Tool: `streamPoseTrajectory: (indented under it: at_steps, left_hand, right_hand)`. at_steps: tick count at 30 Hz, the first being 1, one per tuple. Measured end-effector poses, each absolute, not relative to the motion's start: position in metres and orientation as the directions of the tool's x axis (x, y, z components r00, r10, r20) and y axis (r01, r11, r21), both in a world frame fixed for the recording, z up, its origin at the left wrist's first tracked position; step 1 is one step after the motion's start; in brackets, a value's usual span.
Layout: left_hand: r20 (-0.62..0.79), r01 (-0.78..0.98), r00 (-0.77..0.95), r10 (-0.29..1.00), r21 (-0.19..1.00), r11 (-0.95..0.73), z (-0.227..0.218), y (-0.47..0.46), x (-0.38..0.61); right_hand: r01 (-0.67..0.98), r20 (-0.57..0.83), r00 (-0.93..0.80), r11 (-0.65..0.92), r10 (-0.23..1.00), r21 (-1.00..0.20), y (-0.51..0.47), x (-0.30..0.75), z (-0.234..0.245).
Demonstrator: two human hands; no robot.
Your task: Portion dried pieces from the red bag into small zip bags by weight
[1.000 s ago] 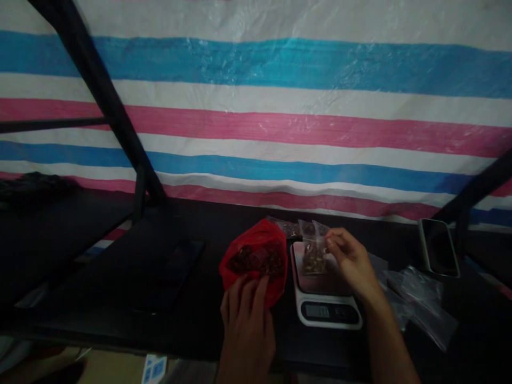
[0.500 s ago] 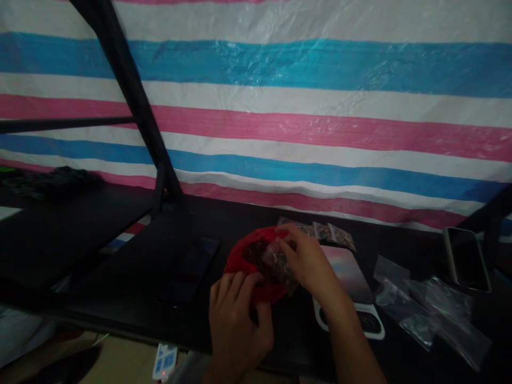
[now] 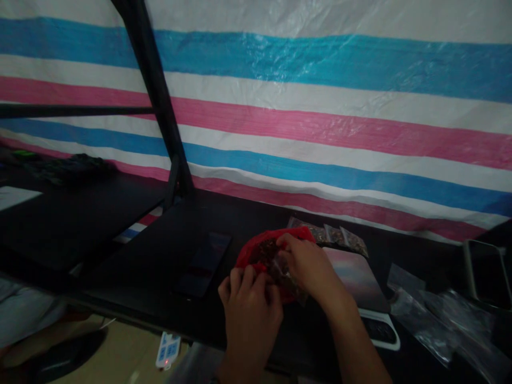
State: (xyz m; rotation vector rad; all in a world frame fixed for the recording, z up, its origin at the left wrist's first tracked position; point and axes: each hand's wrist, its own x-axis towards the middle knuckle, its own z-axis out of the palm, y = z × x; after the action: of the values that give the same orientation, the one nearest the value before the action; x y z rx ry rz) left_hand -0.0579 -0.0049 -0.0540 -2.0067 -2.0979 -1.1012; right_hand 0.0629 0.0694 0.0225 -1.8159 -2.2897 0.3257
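- I'm watching through the head camera; the red bag (image 3: 256, 242) is sitting just below centre frame, mouth open, dark small pieces (image 3: 264, 252) showing inside.
- Left hand (image 3: 252, 306), lower centre: fingers are curling closed over the bag's near rim, probably steadying it and holding the mouth wide.
- Right hand (image 3: 310, 266) is coming over the far-right rim, fingers bent, partly closed, tips over the contents. A small clear bag (image 3: 288, 280) is lying under that hand; whether the fingertips are gripping it or loose pieces, I can't tell.
- Scale (image 3: 356, 274), right of centre, is resting just beside the right forearm, which is partly hiding its display end; I'm guessing it's standing there for a short reach.
- Filled packets (image 3: 348, 240) are lying in a row behind the scale, seemingly out of the hands' way.
- Clear plastic bags (image 3: 436, 320), lower right, are lying loosely spread and overlapping, likely for easy picking.
- Phone (image 3: 488, 272) is standing tilted at the right edge; a dark flat device (image 3: 206, 264) is lying left of the red bag.
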Motion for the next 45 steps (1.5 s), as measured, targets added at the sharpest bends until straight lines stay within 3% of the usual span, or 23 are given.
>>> streamPoseTrajectory:
  at_steps: [4, 8, 13, 20, 29, 45]
  left_hand:
    - [0.424, 0.883, -0.142, 0.895, 0.463, -0.079, -0.057, -0.009, -0.052]
    - [0.419, 0.876, -0.137, 0.897, 0.474, -0.087, -0.06, -0.01, -0.047]
    - [0.412, 0.873, -0.135, 0.901, 0.479, -0.088, -0.056, -0.007, -0.046]
    - [0.407, 0.875, -0.141, 0.902, 0.478, -0.079, -0.06, -0.005, -0.046]
    - [0.373, 0.774, -0.163, 0.913, 0.622, -0.115, -0.057, -0.006, -0.047]
    - [0.378, 0.833, -0.135, 0.916, 0.544, -0.102, -0.055, -0.007, -0.052]
  right_hand:
    - [0.89, 0.032, -0.258, 0.251, 0.966, -0.382, 0.073, 0.066, 0.022]
    - [0.922, -0.025, -0.187, 0.167, 0.982, -0.348, 0.072, 0.064, 0.019]
    - [0.85, 0.05, -0.231, 0.226, 0.972, -0.476, 0.074, 0.063, 0.013]
    - [0.816, 0.077, -0.121, 0.143, 0.99, -0.561, 0.079, 0.064, 0.003]
    - [0.672, 0.098, -0.056, 0.11, 0.994, -0.732, 0.084, 0.068, -0.01]
    - [0.639, 0.108, -0.15, 0.18, 0.983, -0.748, 0.088, 0.075, -0.015]
